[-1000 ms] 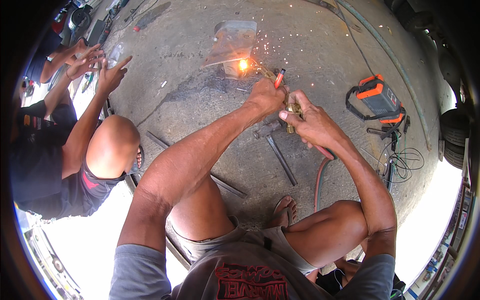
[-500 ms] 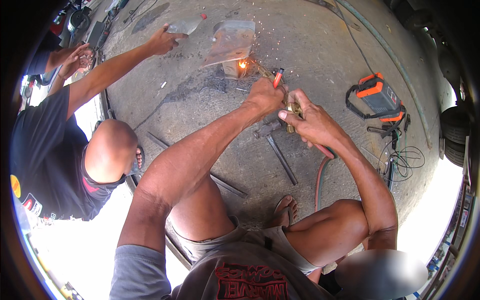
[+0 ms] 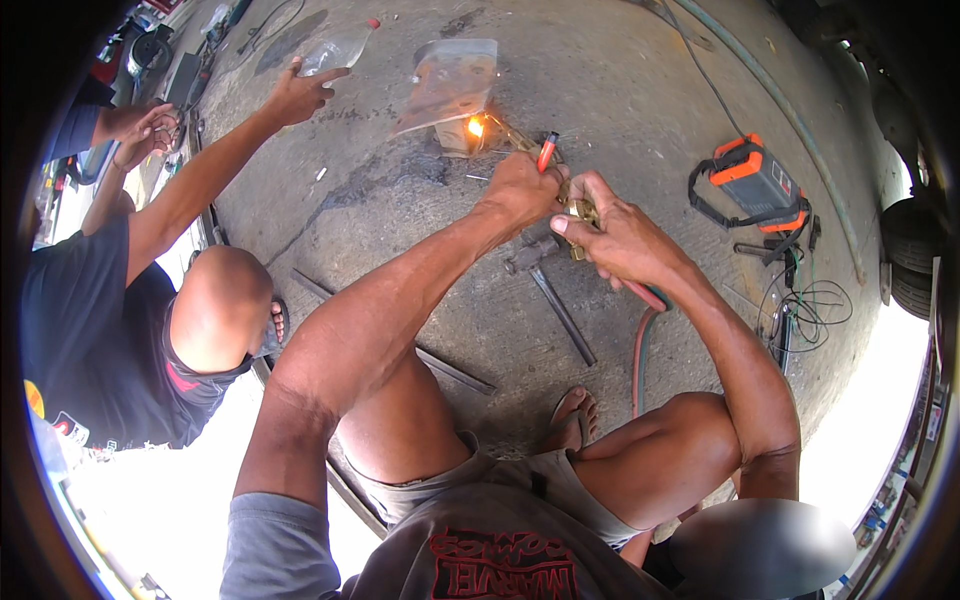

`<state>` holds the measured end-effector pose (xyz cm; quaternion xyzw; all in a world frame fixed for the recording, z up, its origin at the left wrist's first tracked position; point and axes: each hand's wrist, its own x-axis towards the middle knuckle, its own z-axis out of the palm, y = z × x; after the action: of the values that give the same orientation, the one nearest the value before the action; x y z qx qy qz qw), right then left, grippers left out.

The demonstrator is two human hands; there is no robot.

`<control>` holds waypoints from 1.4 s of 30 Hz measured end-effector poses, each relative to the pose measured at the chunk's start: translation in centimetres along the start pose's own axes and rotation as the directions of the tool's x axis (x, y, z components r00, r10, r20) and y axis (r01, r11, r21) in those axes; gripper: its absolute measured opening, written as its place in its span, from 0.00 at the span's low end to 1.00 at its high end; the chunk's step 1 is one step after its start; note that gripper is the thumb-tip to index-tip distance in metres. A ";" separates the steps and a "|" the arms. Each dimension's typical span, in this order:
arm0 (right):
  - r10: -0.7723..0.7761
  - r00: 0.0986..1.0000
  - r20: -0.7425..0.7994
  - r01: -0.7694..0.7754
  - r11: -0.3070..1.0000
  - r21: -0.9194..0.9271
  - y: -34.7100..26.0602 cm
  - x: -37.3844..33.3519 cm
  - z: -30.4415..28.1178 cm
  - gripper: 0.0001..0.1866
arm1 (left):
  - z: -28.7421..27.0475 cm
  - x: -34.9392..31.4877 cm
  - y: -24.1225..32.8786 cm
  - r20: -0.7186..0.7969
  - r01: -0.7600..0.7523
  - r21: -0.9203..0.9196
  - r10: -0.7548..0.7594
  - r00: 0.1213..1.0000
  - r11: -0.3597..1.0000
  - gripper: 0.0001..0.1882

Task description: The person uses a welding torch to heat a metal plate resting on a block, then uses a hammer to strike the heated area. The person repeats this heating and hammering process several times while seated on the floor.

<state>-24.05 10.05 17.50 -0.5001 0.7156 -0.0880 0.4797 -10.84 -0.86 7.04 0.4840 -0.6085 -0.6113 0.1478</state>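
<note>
Hands partly hide brass torch; nozzle tip indistinct.

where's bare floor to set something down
Bare grey concrete floor lies between the rusty metal plate and boxy orange-black machine; another, partly stained patch between the left forearm and a coworker's outstretched arm. Crowded: around the left hand, right hand, brass torch, orange flame and dark steel hammer.

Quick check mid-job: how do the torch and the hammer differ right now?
The torch is brass-yellow; the hammer is dark grey.
The torch is gripped by the left hand and right hand; the hammer lies on the floor.
The torch points toward the glow; the hammer lies away from it.
Both look metallic.
</note>
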 end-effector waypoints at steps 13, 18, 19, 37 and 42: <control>-0.011 1.000 -0.009 0.011 1.000 -0.009 0.0 -0.4 -0.2 0.26 | 0.0 -0.4 0.4 0.001 0.000 0.048 0.000 1.000 0.999 0.21; 0.015 1.000 0.002 -0.015 1.000 -0.012 -0.3 -0.5 -0.5 0.27 | -0.4 -1.4 1.8 0.030 0.020 0.114 -0.024 0.999 0.993 0.17; 0.015 1.000 0.001 -0.015 1.000 -0.008 -0.5 -0.6 -0.5 0.27 | -0.4 -1.4 1.7 0.030 0.010 0.098 -0.013 0.999 0.995 0.17; 0.019 1.000 0.004 -0.019 0.994 0.110 1.2 0.0 -0.3 0.22 | 0.1 -1.8 2.3 0.022 -0.047 0.242 0.043 0.999 0.969 0.17; 0.004 1.000 -0.005 -0.003 0.992 0.126 1.7 0.2 -0.1 0.22 | 0.4 -1.2 1.4 0.018 -0.056 0.260 0.053 0.998 0.964 0.16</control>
<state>-25.26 10.71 16.40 -0.4675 0.7106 -0.1332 0.5086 -11.14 0.00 8.70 0.4788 -0.6976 -0.5243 0.0963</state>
